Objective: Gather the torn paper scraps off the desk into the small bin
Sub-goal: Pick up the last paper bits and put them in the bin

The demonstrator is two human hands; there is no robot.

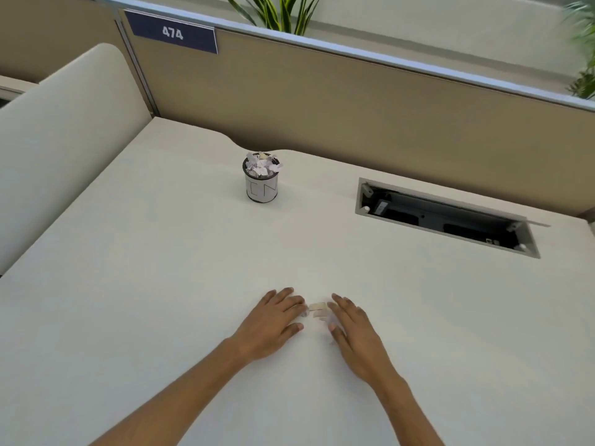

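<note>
A few small pale paper scraps (317, 310) lie flat on the desk (161, 284), low in the view at about 6 o'clock from the desk's middle. They are off-white to faintly tan, ragged at the edges and slightly blurred, so their exact count cannot be told.

The left hand (273, 320) lies palm down at the scraps' 9 o'clock, fingers spread and loosely extended, its fingertips touching or just beside the nearest scrap. The right hand (352, 329) mirrors it at 3 o'clock, also flat and unclenched. Neither hand has hold of anything; the scraps sit between them.

Well apart, at 12 o'clock from the hands, stands the small bin (261, 185), an upright white cylinder with faint lettering, heaped above its rim with crumpled white paper.

At 2 o'clock a rectangular cable hatch (447, 218) sits open in the desk. Behind runs a tan partition (354, 101) bearing a sign reading 474 (173, 33).
</note>
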